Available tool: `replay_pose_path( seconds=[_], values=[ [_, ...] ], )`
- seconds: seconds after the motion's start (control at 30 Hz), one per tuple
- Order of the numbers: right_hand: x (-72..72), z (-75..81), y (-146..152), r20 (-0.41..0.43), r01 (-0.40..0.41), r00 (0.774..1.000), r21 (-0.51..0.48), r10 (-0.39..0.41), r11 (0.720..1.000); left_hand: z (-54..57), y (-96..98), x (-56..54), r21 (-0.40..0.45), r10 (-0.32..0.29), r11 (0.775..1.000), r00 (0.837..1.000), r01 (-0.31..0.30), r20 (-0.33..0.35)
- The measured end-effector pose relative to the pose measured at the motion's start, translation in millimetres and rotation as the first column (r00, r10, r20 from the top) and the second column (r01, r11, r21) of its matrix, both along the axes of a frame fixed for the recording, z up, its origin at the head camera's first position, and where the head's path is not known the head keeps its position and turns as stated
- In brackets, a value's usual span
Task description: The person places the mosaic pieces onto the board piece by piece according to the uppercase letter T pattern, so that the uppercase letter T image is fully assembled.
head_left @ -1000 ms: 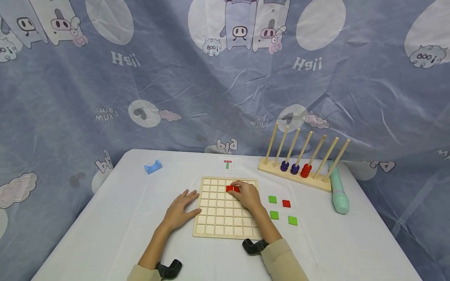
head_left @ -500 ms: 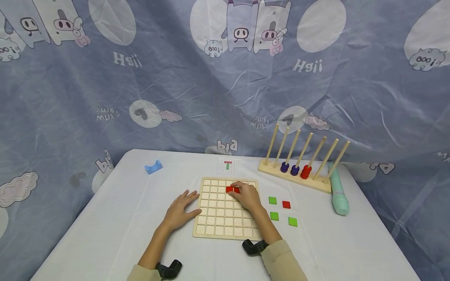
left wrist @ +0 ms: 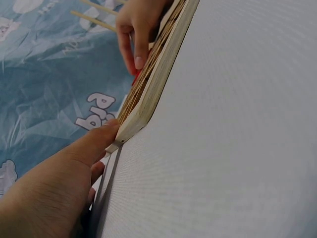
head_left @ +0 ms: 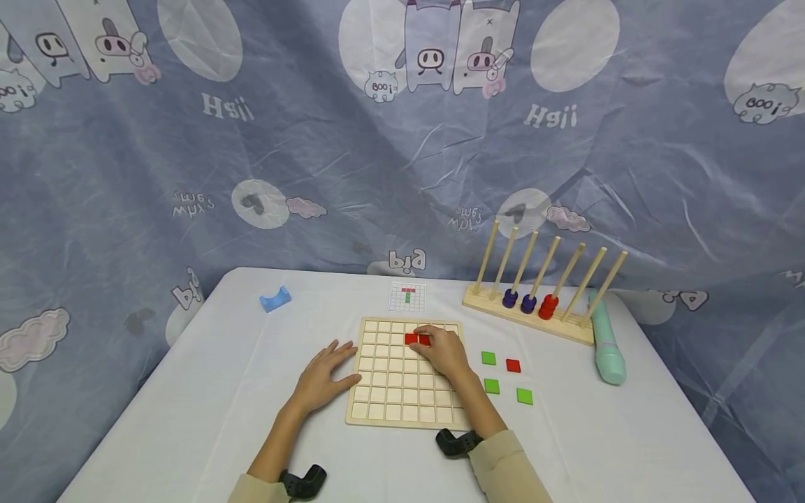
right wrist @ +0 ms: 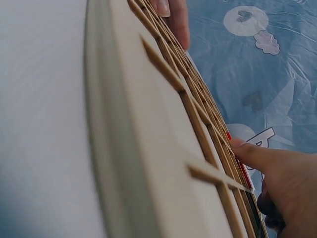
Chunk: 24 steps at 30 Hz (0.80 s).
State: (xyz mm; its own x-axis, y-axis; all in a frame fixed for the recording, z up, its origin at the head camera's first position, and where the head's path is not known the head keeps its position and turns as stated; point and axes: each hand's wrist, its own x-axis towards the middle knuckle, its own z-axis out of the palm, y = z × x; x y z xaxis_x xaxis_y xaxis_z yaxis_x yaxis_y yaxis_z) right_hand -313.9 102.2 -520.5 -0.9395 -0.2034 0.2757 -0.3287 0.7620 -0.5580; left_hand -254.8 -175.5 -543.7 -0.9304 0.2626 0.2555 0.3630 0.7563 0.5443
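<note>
A square wooden grid board (head_left: 394, 395) lies on the white table. My left hand (head_left: 318, 379) rests at its left edge with fingers spread; in the left wrist view the thumb touches the board's edge. Over the upper part of the grid, my right hand (head_left: 445, 349) pinches a red square tile (head_left: 424, 340) between thumb and finger, low in its cell. Another red tile (head_left: 411, 339) sits in the cell just to the left. In the right wrist view, the index fingertip is right at the red tiles, and the hand's underside is dark.
Right of the board lie several green tiles (head_left: 488, 358) and one red tile (head_left: 513, 365). A pattern card (head_left: 407, 297) lies behind the board. At the back right stand a peg rack with beads (head_left: 528, 318) and a mint-green microphone-shaped object (head_left: 608, 360). A blue curved block (head_left: 275, 299) lies back left.
</note>
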Motion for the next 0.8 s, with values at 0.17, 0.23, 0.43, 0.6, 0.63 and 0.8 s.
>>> replay_pose_path(
  seconds=[0.17, 0.23, 0.43, 0.6, 0.63, 0.8],
  values=[
    [5.1, 1.9, 9.3, -0.017, -0.005, 1.000, -0.020, 0.005, 1.000, 0.1, 0.9, 0.9, 0.008, 0.002, 1.000, 1.000, -0.002, -0.018],
    [7.5, 2.2, 15.6, -0.012, 0.007, 1.000, -0.025, -0.008, 1.000, 0.0, 1.1, 1.5, 0.010, 0.005, 1.000, 1.000, -0.005, -0.020],
    [15.7, 4.2, 42.3, -0.009, 0.022, 1.000, -0.065, -0.023, 0.998, -0.2, 2.0, 1.4, 0.006, 0.012, 1.000, 1.000, -0.012, -0.005],
    [24.8, 5.3, 73.8, -0.027, 0.024, 0.999, -0.062, -0.025, 0.998, 0.0, 1.6, 1.8, 0.006, 0.013, 1.000, 1.000, -0.013, -0.002],
    [27.1, 5.1, 81.2, -0.038, 0.023, 0.999, -0.058, -0.025, 0.998, 0.0, 1.6, 2.1, 0.007, 0.014, 1.000, 1.000, -0.014, -0.003],
    [40.9, 6.0, 118.9, -0.111, 0.024, 0.993, -0.041, -0.028, 0.999, 0.3, 1.9, 3.2, 0.010, 0.024, 1.000, 1.000, -0.024, -0.005]
  ],
)
